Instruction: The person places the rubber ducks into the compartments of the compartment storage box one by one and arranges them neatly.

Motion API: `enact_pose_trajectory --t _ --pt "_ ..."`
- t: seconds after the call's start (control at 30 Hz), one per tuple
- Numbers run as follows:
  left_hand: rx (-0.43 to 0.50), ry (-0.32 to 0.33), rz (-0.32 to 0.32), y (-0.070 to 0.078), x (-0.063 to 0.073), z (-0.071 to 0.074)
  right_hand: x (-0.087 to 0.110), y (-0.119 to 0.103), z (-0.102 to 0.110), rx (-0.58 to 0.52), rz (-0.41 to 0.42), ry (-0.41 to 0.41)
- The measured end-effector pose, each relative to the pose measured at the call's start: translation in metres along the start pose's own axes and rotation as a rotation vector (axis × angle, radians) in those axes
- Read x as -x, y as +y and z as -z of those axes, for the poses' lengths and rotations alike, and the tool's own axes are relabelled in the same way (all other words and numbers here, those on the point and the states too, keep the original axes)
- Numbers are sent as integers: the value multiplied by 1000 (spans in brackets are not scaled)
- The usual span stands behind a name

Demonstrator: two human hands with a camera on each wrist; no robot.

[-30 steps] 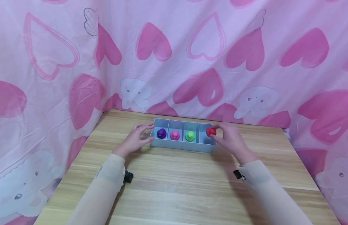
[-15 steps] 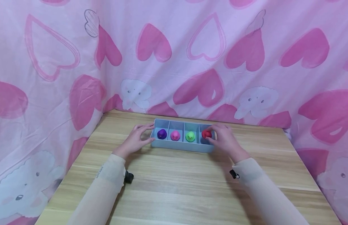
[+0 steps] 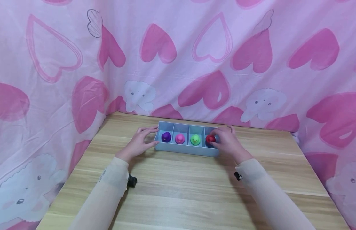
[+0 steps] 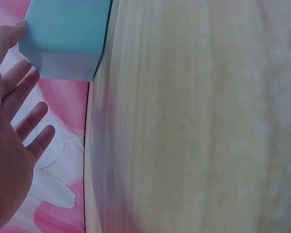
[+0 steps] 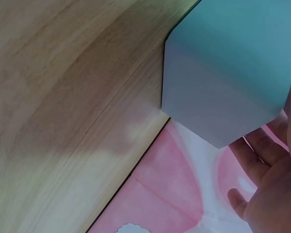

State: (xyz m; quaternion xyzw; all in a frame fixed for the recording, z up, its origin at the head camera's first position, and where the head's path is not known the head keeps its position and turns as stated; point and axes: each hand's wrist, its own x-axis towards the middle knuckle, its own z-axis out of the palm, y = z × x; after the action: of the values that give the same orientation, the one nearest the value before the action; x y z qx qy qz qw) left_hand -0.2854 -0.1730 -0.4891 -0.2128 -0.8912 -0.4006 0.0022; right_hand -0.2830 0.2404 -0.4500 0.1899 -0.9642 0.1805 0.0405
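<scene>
A light blue-grey box point(image 3: 186, 149) with a row of compartments stands near the table's far edge. From left to right it holds a purple rubber duck point(image 3: 166, 137), a pink rubber duck point(image 3: 179, 138), a green rubber duck point(image 3: 195, 139) and a red rubber duck point(image 3: 209, 140), one per compartment. My left hand point(image 3: 137, 143) holds the box's left end, thumb at the front rim and index finger at the back corner; its other fingers are spread. My right hand point(image 3: 230, 142) reaches over the right end and pinches the red duck, partly covering it. In both wrist views the box's walls hide the ducks.
The wooden table point(image 3: 172, 191) extends in front of the box. A pink curtain point(image 3: 203, 64) with hearts hangs close behind it and at both sides. A small black device point(image 3: 132, 181) is at the left sleeve, another black device point(image 3: 238, 176) at the right.
My right hand has moved left and down with the red duck, from the box's right rim into the rightmost compartment. The left hand and the box have hardly moved.
</scene>
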Motion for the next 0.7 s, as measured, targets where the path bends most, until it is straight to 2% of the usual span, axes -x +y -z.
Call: enact_pose_trajectory --t 0.53,0.7 --pt "-2 -1 -3 -1 0 0 -11 1 -5 57 4 -99" --pt "-9 3 -10 0 1 -1 -12 0 -6 63 -3 -105"
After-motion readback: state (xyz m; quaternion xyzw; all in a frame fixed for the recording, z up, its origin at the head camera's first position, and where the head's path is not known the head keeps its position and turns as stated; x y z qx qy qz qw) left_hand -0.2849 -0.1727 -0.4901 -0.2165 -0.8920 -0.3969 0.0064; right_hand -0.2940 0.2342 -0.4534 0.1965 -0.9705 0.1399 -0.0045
